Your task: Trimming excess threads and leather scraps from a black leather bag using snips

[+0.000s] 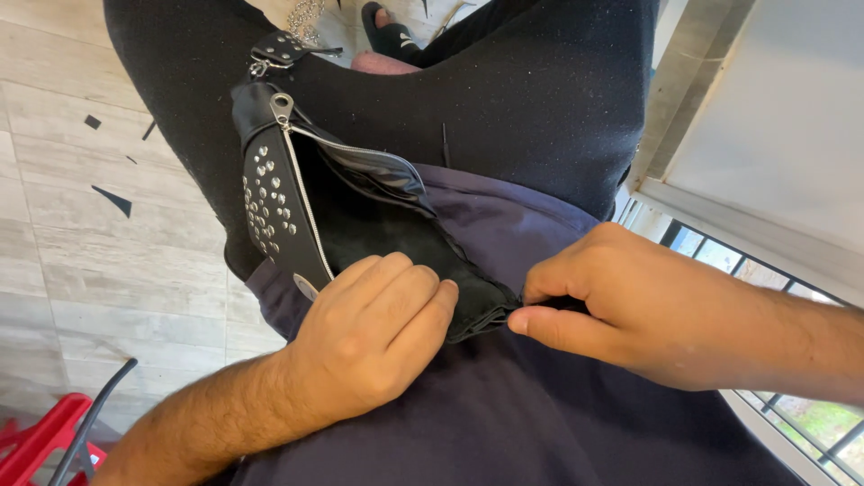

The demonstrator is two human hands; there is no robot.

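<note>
Right hand pinched the black fabric edge of the bag at frame centre, thumb and fingers closed on it. Left hand was curled shut over the same soft flap, lower centre. The black studded bag lay on the person's lap, centre left, zip open, slider at upper left. Likely light and limp; fabric would bunch, so the stiffer studded side or the zip edge looked the better hold. Bag interior was dark and unreadable; left fingertips hidden. Chain cut off at the top.
</note>
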